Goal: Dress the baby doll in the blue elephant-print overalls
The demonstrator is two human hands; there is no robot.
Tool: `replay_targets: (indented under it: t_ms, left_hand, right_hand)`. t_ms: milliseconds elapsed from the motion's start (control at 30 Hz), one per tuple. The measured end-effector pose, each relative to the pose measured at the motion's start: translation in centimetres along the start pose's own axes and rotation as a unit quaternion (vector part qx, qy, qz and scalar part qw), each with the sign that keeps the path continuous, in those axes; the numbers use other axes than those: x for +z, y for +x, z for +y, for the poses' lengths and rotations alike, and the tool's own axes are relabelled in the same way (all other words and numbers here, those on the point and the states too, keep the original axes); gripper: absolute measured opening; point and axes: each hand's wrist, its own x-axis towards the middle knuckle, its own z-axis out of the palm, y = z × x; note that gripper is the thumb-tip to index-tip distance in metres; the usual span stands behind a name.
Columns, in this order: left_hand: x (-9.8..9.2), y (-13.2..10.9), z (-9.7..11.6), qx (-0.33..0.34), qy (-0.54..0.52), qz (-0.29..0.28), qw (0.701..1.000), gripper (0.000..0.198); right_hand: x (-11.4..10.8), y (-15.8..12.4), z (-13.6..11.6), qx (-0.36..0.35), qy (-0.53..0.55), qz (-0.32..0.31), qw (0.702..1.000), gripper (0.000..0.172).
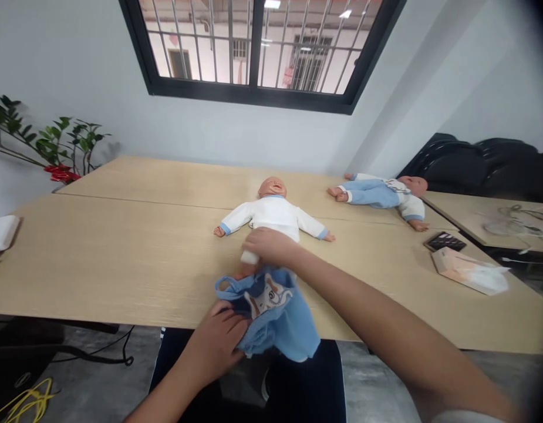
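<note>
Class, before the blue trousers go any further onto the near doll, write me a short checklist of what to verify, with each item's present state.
1. Left hand grips blue trousers: ok.
2. Right hand holds the near doll at its lower body: ok.
3. Doll lies flat, face up, on the table: ok.
4. Waistband open toward the doll: ok.
5. Both legs inside trousers: cannot tell, hidden by the hand.
6. Second doll lies apart: ok.

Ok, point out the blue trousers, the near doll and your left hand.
blue trousers (293,329), head view, on the hanging leg.
near doll (273,214), head view, on its white chest.
left hand (221,338), head view, on its back.
</note>
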Motion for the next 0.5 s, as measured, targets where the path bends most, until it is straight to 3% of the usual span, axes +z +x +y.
replay_targets:
  t_ms: [100, 167, 367, 500]
  left_hand:
    - [-0.7, -1.1, -0.5, -0.019, 0.006, -0.010, 1.000, 0.041]
    - [-1.2, -1.5, -0.8, -0.029, 0.026, -0.030, 0.999, 0.043]
    - [-1.7, -1.4, -1.2, -0.051, 0.051, -0.090, 0.993, 0.051]
    - [-1.8, -1.1, -1.1, -0.062, 0.037, -0.110, 0.991, 0.058]
  right_hand:
    - [-1.2, -0.9, 1.0, 0.098, 0.058, 0.027, 0.993, 0.018]
    - [-1.4, -1.3, 1.0, 0.122, 0.068, 0.054, 0.989, 0.021]
    - [0.0, -1.0, -0.2, 0.021, -0.019, 0.015, 0.999, 0.028]
    - [1.0, 0.0, -0.6, 0.031, -0.076, -0.009, 0.997, 0.026]
